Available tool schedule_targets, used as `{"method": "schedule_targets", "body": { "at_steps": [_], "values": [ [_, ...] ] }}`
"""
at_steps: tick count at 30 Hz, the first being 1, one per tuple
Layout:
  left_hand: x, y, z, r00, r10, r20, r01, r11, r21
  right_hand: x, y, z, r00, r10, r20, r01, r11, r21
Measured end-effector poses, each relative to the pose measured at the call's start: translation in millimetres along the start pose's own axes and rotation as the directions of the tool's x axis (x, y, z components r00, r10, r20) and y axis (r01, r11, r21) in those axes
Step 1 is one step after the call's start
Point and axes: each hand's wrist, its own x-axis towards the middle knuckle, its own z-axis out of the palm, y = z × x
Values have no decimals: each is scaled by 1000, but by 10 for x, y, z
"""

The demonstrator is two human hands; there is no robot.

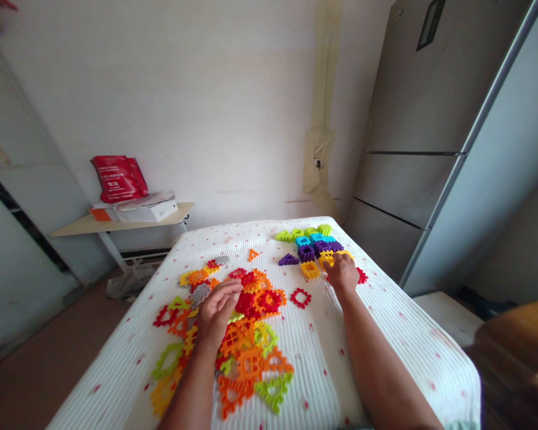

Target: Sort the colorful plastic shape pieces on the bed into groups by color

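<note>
My left hand point(218, 310) hovers over a mixed pile of plastic interlocking tiles point(251, 361), its fingers curved and thumb apart, with nothing visible between them. The pile holds orange, red, yellow, lime and grey pieces, some square, some triangular. At the right, my right hand point(343, 273) reaches down to a yellow interlocking tile point(328, 257), with thumb and fingers around it; the fingers partly hide it. Close by lie a flat yellow square tile point(310, 270) and stacked purple tiles point(306, 254). A red tile point(362, 276) shows beyond my right hand.
Blue tiles point(303, 241) and lime tiles point(297, 234) form rows behind the purple ones. A single red square tile point(300, 298) and a small orange triangle point(253, 255) lie apart. A fridge point(399, 149) stands right; a side table point(116, 226) holds a red bag point(119, 179).
</note>
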Motion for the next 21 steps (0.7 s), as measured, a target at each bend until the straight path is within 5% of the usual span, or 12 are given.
{"method": "schedule_targets", "body": {
  "at_steps": [7,21],
  "values": [
    [-4,-37,-8,999,-18,-39,20,999,42,19,12,83,1000,12,20,-12,1000,-7],
    [21,53,-56,985,169,-18,-130,818,561,16,-3,167,999,8,45,-7,1000,-26]
  ]
}}
